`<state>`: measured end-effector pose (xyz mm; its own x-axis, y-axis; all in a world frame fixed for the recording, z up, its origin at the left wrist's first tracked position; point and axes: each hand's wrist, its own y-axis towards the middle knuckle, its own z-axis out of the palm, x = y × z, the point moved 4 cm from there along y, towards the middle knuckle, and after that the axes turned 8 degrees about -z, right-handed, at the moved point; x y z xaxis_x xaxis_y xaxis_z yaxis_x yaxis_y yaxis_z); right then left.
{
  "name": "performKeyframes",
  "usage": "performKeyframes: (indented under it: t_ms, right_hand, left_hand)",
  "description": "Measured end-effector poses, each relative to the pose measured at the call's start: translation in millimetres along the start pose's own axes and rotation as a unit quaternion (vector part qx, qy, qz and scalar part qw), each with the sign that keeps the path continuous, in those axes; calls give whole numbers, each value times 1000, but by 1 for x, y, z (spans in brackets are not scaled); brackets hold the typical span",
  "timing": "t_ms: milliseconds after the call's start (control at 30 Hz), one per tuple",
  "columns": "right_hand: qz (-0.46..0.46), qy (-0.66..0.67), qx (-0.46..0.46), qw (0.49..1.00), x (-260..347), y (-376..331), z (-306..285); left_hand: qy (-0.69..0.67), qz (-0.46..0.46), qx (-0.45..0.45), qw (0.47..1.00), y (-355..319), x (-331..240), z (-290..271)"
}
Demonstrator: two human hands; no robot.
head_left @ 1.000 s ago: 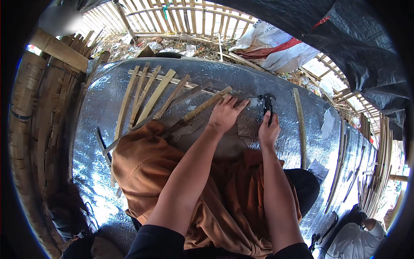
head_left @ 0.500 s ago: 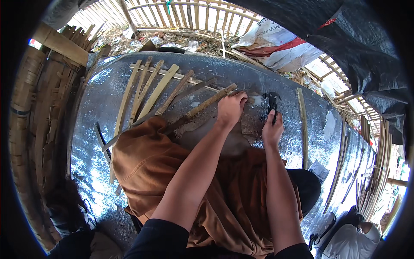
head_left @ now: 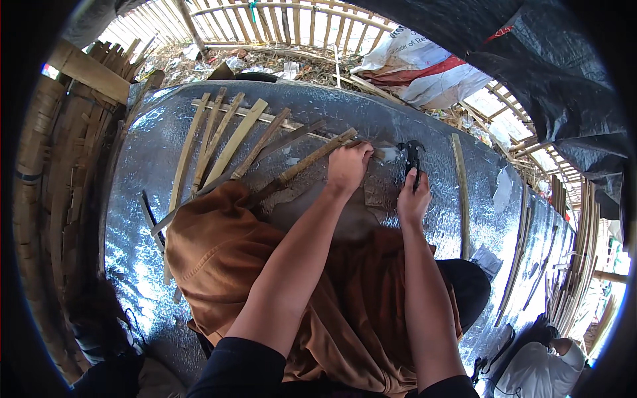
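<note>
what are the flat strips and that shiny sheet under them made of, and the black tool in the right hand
Strips: split bamboo by the look, pale tan, raw and fibrous. Sheet: apparently foil-faced, silvery, crinkled, with bright glare. Tool in the right hand: dark, matte, perhaps metal; too small to tell.

Shiny crinkled foil sheeting (head_left: pixel 166 126) is seen, pretty glossy. Matt, rough split-bamboo slats (head_left: pixel 225 142) are laid on it. Soft matt brown cloth (head_left: pixel 219 265) is draped nearby, and dark metal pliers (head_left: pixel 413 156) look dull.
</note>
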<state>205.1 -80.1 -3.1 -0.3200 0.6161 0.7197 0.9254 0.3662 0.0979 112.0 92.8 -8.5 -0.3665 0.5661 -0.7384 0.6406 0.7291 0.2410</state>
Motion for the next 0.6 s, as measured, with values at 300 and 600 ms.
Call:
performKeyframes:
  t_ms: [300, 600]
  right_hand:
    - [-3, 12, 1, 1000, 0, -1, 0]
    - [-19, 14, 11, 1000, 5, -3, 0]
  left_hand:
    - [-23, 8, -15, 1000, -1, 6, 3]
    - [-49, -18, -21, 998, 2, 6, 0]
